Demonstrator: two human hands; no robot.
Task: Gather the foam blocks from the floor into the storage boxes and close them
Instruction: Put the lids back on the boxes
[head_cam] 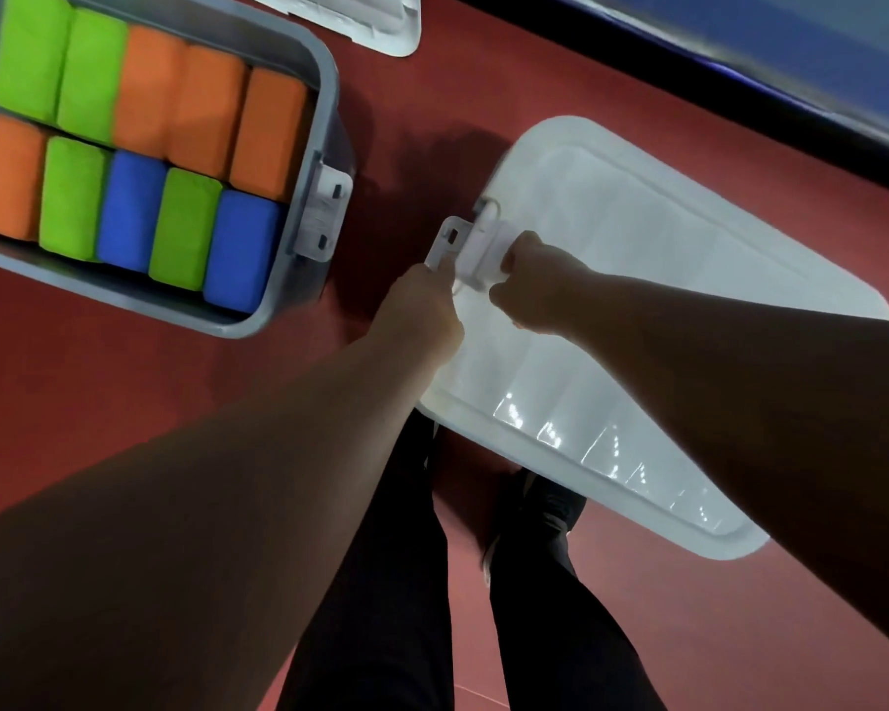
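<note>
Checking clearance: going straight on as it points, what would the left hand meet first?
The white latch at the lid's end; the left hand seems to be pinching it, though depth is unclear.

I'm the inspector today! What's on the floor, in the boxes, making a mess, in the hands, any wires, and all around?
Surface: red floor; no loose blocks in view.
Job's things: open box packed with green, orange and blue foam blocks, ten showing; white lid covers a second box, its latch raised.
Clutter: spare lid lying on the floor beyond the open box.
Hands: left hand holds the latch flap; right hand grips the latch beside it.
Cables: nothing seen.
Surroundings: the person's legs in black trousers; blue band along the floor's far edge.
</note>
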